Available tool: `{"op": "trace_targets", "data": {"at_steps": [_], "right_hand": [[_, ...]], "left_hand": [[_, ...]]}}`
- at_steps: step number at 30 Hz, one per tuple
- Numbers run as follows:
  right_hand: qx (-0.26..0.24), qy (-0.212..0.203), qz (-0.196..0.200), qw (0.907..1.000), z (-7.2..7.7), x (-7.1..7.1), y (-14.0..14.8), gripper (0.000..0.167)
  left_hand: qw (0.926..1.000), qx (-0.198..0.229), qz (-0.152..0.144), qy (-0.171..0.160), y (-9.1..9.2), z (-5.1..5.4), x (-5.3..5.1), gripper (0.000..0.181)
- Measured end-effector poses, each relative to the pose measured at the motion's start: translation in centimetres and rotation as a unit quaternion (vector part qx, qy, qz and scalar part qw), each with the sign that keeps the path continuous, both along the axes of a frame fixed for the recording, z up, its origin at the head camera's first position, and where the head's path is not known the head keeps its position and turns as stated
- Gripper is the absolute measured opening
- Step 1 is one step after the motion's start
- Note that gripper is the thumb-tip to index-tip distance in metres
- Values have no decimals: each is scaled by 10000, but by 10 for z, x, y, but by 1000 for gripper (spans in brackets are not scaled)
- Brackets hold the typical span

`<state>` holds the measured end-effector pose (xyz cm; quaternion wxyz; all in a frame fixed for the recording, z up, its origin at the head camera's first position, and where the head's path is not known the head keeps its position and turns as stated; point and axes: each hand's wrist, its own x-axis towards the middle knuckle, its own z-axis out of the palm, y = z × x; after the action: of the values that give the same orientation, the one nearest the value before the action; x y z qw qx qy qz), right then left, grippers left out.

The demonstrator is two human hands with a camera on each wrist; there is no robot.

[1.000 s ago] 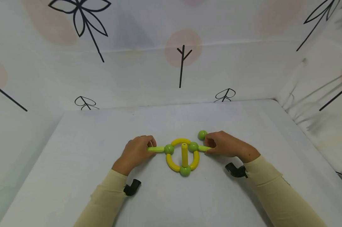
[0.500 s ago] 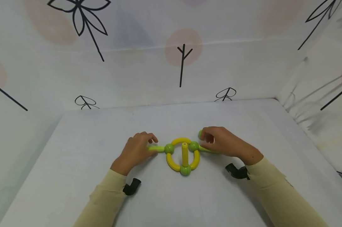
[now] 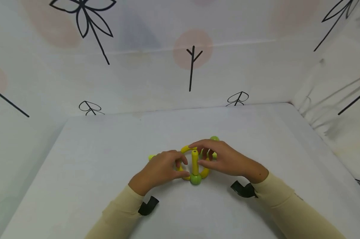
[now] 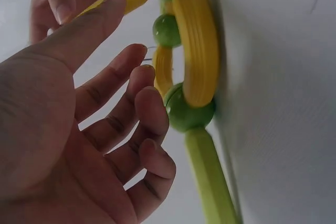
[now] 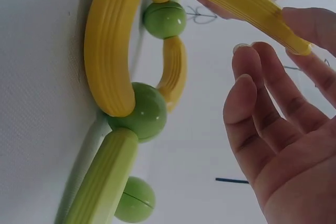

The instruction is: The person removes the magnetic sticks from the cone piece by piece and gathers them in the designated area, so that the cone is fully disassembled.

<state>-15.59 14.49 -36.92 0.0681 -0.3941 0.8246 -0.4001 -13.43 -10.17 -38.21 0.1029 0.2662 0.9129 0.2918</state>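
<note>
Curved yellow pieces (image 3: 205,172) and green balls form a ring flat on the table. From its near ball (image 3: 195,179) a straight yellow stick (image 3: 195,162) stands up. Left of it, my left hand (image 3: 159,169) hovers over the ring's left side, fingers parted and loosely bent. My right hand (image 3: 229,159) is over the right side, thumb and forefinger around the stick's upper part; whether they touch it is unclear. Light green sticks (image 4: 210,177) (image 5: 102,177) extend outward from the ring's side balls, partly hidden by the hands in the head view.
A separate green ball (image 3: 214,138) lies behind my right hand. The white table (image 3: 114,132) meets patterned cloth walls (image 3: 144,76) at the back and sides. Black curved pieces (image 3: 148,205) (image 3: 243,189) are at both wrists.
Both hands have released the light green side sticks and moved inward toward the upright yellow stick. The ring assembly has stayed in place.
</note>
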Motion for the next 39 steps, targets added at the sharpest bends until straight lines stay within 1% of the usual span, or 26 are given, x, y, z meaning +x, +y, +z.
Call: {"op": "trace_targets", "data": {"at_steps": [4, 8, 10, 15, 18, 21, 27, 35, 39], "right_hand": [[69, 7, -67, 10000, 0, 1, 1, 41], [261, -49, -97, 9996, 1, 1, 3, 36], [321, -148, -131, 9993, 2, 2, 4, 33], [293, -302, -348, 9985, 0, 7, 9, 29], [191, -253, -462, 9984, -4, 10, 11, 29], [58, -288, -547, 9981, -9, 12, 12, 28], [-195, -389, -505, 9978, -15, 14, 11, 33], [-165, -937, -270, 9951, -16, 14, 14, 37], [-115, -1043, -224, 9942, -14, 14, 15, 37]], "left_hand": [[9999, -55, -153, 20, 8, -7, 1, 34], [9997, -181, -185, -10, 13, -13, 2, 37], [9995, -247, -195, -32, 15, -16, 2, 36], [9990, -312, -282, 122, 19, -21, 3, 34], [9986, -332, -306, 267, 21, -22, 4, 32], [9984, -353, -310, 317, 21, -23, 6, 32], [9980, -351, -395, 342, 20, -22, 6, 34], [9984, -329, -404, 206, 19, -25, 4, 35], [9985, -324, -397, 196, 20, -24, 4, 36]]}}
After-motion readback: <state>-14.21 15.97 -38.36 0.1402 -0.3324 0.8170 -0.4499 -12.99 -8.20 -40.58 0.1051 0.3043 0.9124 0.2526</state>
